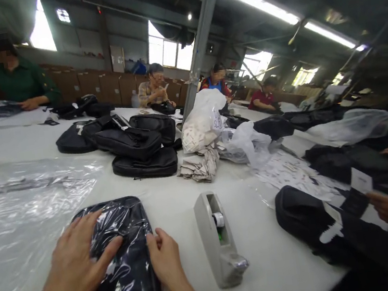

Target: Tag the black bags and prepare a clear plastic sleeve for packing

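A flat, rounded black bag (124,263) in glossy, crinkled clear plastic lies near on the smooth white counter (173,202), long axis running near to far. The left hand (76,260) presses flat and spread on it; the right hand (165,257), fingers curled, pinches its right edge. Right stands a grey tape dispenser (218,239); farther off, stacked black bags (136,147).

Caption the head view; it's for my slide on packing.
Left hand flat on plastic-wrapped black bag, right hand pinching its edge beside tape dispenser.
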Demonstrator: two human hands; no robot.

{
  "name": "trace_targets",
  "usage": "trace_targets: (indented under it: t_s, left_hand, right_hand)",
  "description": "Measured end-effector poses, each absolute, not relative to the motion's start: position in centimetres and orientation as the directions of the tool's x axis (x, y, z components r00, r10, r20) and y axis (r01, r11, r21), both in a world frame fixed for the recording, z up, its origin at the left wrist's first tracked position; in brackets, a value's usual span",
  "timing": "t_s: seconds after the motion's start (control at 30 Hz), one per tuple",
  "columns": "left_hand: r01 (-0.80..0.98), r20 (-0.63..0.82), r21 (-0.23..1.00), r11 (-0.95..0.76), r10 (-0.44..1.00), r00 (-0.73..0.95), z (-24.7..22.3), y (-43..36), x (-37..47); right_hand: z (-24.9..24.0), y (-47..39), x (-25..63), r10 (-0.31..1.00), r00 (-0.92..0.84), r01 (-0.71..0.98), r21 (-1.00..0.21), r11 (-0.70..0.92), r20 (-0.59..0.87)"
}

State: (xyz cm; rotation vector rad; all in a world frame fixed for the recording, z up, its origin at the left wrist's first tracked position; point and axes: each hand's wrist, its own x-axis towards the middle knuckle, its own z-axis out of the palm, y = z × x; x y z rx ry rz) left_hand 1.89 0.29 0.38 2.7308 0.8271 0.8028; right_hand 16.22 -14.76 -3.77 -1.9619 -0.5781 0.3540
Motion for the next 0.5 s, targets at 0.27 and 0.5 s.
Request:
trace_targets:
  t_s: [0.27, 0.5]
  left_hand:
    - [0.457, 0.407, 0.385, -0.802, 0.592, 0.696, -6.4, 3.3, 4.4]
    - [0.457, 0.38, 0.491, -0.741, 0.655, 0.654, -7.5, 3.4, 2.8]
  right_hand:
    - [-3.2, -11.1, 16.2, 0.623, 0.778, 0.039, -0.983, -0.179, -0.082]
    - [-2.8, -10.8, 15.1, 0.605, 0.794, -0.008, -0.997, -0.078, -0.053]
